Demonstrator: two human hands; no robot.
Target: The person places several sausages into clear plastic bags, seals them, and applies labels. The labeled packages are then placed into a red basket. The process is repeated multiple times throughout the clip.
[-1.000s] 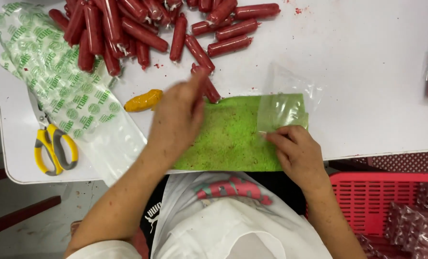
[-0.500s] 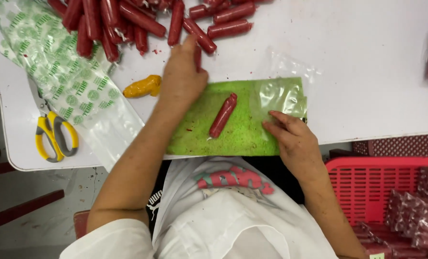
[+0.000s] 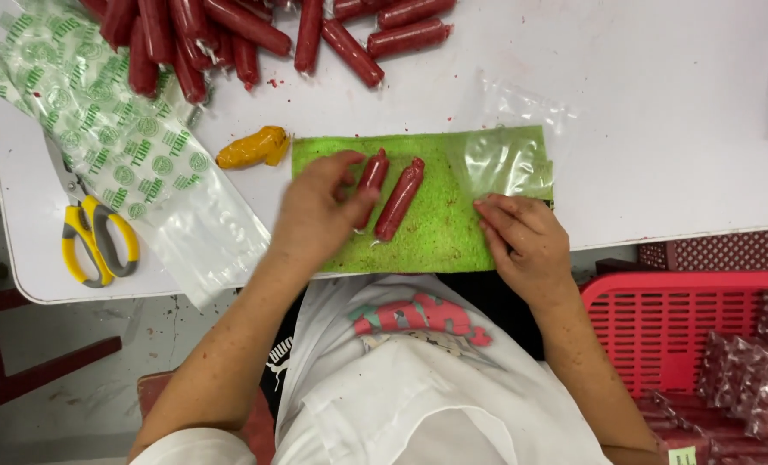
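Two red sausages lie side by side on a green mat (image 3: 440, 232) at the front edge of the white table (image 3: 642, 103). My left hand (image 3: 315, 211) is setting down the left sausage (image 3: 372, 174), fingers still on it. The right sausage (image 3: 399, 198) lies free beside it. My right hand (image 3: 522, 237) presses flat on the mat's right part, just below a clear plastic bag (image 3: 509, 159) that lies over that end of the mat.
A pile of red sausages (image 3: 229, 34) lies at the back of the table. A stack of green-printed clear bags (image 3: 108, 129) and yellow-handled scissors (image 3: 95, 237) sit at left, an orange lump (image 3: 253, 148) beside the mat. A red crate (image 3: 685, 327) with packed sausages stands lower right.
My left hand reached to the pile, came back with a second sausage and laid it left of the first on the mat. My right hand stayed on the mat.
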